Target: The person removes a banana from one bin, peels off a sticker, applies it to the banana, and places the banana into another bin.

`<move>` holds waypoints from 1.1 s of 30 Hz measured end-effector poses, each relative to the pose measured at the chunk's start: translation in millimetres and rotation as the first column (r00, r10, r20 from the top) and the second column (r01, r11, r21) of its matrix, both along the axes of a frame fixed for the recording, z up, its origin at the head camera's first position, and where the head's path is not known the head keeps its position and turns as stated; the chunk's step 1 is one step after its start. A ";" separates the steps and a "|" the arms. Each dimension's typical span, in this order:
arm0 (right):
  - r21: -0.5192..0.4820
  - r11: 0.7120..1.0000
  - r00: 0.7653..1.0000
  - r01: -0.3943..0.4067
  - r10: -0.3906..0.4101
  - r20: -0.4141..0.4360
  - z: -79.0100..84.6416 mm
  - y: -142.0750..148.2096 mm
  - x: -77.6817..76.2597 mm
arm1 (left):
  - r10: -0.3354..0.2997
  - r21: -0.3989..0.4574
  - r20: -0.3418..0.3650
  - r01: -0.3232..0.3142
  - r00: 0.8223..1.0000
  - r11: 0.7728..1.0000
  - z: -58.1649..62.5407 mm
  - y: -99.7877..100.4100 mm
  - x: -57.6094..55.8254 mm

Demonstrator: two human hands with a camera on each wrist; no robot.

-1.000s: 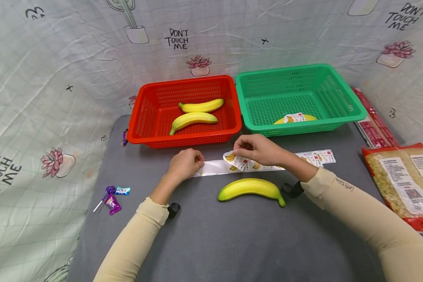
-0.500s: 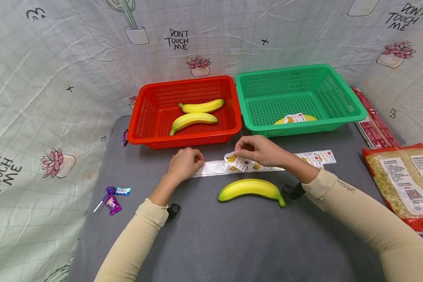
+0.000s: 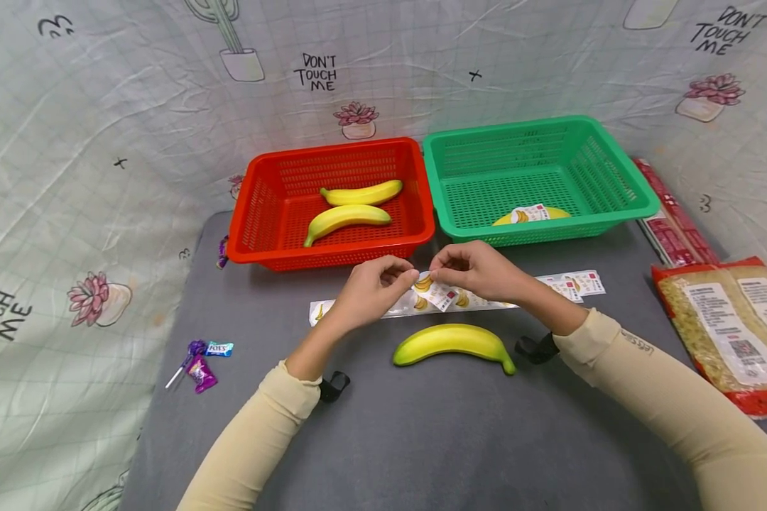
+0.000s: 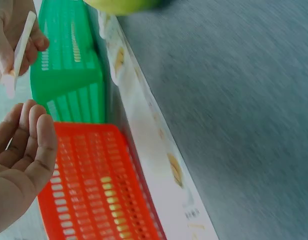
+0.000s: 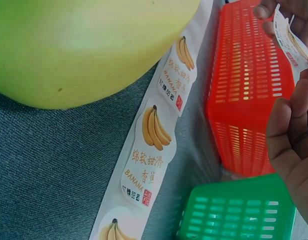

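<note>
My right hand pinches a peeled banana sticker between thumb and fingertips, above the sticker strip. The left hand has come close to the sticker's left edge; in the left wrist view its loosely bent fingers are a little apart from the sticker. Beneath both hands the white strip of banana stickers lies across the table, its printed labels clear in the right wrist view. A yellow banana with green ends lies in front of the strip.
Behind the strip stand a red basket with two bananas and a green basket with a stickered banana. Wrapped sweets and a lollipop lie left. Packaged goods lie right.
My left hand has left the strip's left end and moved right to the sticker, uncovering that end. The right hand still holds the sticker in nearly the same place.
</note>
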State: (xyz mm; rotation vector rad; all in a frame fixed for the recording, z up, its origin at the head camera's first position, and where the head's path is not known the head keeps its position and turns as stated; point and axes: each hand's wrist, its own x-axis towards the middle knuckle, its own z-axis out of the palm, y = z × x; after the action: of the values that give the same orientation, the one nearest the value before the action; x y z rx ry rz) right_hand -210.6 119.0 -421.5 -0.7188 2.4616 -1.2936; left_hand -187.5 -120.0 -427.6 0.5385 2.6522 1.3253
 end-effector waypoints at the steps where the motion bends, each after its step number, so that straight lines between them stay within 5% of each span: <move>1: -0.001 1.000 1.000 0.001 -0.001 0.002 0.4 0.3 0.7 | -0.013 0.004 0.004 0.013 1.000 1.000 0.6 2.5 0.0; 24: -0.018 1.000 1.000 -0.003 0.003 -0.022 -3.4 3.2 4.4 | -0.031 -0.031 -0.002 0.030 1.000 0.999 -3.2 13.4 2.1; 33: -0.036 0.998 0.999 0.041 -0.041 -0.009 0.5 18.1 10.6 | -0.012 0.027 -0.026 0.012 1.000 1.000 -3.8 16.1 5.3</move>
State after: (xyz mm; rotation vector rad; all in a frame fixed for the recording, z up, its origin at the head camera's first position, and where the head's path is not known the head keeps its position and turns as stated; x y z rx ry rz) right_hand -200.0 137.1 -421.0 -0.6877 2.4787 -1.3560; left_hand -182.2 -103.9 -431.3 0.5779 2.6508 1.3617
